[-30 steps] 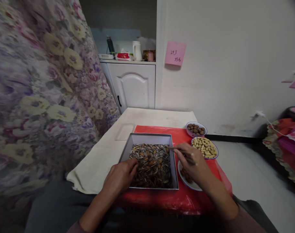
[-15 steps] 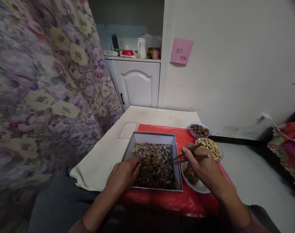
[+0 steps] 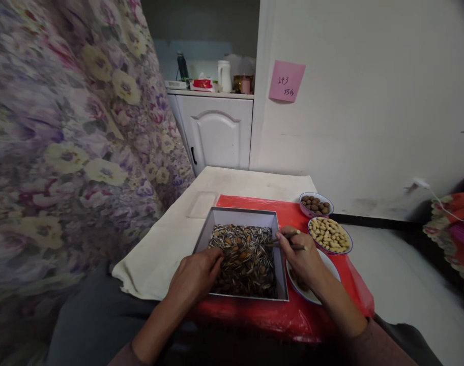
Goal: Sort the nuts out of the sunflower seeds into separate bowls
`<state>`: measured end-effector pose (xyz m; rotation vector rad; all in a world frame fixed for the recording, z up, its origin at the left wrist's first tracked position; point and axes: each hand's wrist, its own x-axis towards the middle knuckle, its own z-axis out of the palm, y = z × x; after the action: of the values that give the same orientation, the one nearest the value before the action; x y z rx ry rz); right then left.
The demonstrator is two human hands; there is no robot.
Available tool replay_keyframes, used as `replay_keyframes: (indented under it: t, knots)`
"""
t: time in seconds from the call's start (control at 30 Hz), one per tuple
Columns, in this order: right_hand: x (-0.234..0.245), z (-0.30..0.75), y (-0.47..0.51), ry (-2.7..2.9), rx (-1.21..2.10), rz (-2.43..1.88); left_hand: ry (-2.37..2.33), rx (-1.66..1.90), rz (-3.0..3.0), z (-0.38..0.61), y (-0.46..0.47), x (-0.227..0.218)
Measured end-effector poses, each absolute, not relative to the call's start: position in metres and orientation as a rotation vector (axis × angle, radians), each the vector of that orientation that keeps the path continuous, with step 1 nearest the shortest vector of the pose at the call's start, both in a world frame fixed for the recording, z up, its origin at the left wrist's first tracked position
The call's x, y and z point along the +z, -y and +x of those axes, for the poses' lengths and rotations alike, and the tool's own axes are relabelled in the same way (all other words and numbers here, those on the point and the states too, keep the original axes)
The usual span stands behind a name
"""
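Since half a second ago, the right hand [image 3: 302,260] has slid a little to the left, closer to the box [image 3: 237,213], and I can now see the whole bowl of peanuts [image 3: 330,235] that it partly hid before. The left hand [image 3: 196,277] has stayed where it was.

From where I watch, the right hand is closed around a pair of chopsticks [image 3: 290,241]. It holds them almost flat, and they point left. Their tips reach over the right wall of the box and sit just above the seeds [image 3: 243,254], near the far right corner. I cannot tell if the tips pinch anything.

The box is grey and square, and it is full of striped black-and-white seeds with some brown bits mixed in. It sits on a red sheet [image 3: 293,315] in front of me.

The left hand rests on the near left corner of the box. Its fingers are bent and their tips are down in the seeds. I cannot tell if they hold anything.

Under the right hand is a white plate [image 3: 332,265], just beside the box. A few brown nuts lie on it, mostly hidden by the hand. Behind it is the bowl of peanuts, and behind that a small bowl of brown nuts [image 3: 316,205].

The red sheet lies on a cream cloth [image 3: 167,254]. A flowered curtain [image 3: 64,152] hangs on the left. A pink note [image 3: 286,81] is stuck on the wall, next to a white cupboard [image 3: 216,132].
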<state>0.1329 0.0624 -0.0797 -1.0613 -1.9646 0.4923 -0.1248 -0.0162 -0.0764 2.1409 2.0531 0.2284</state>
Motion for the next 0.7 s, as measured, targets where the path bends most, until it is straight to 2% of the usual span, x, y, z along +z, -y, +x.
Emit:
replay_keyframes:
  t: [0.37, 0.7]
  knots:
    - [-0.065, 0.14, -0.055, 1.914, 0.498, -1.058, -2.045, 0.254, 2.164, -0.125, 0.017, -0.078]
    - [-0.073, 0.139, -0.058, 1.961, 0.514, -1.021, -2.061, 0.217, 2.182, -0.125, 0.017, -0.078]
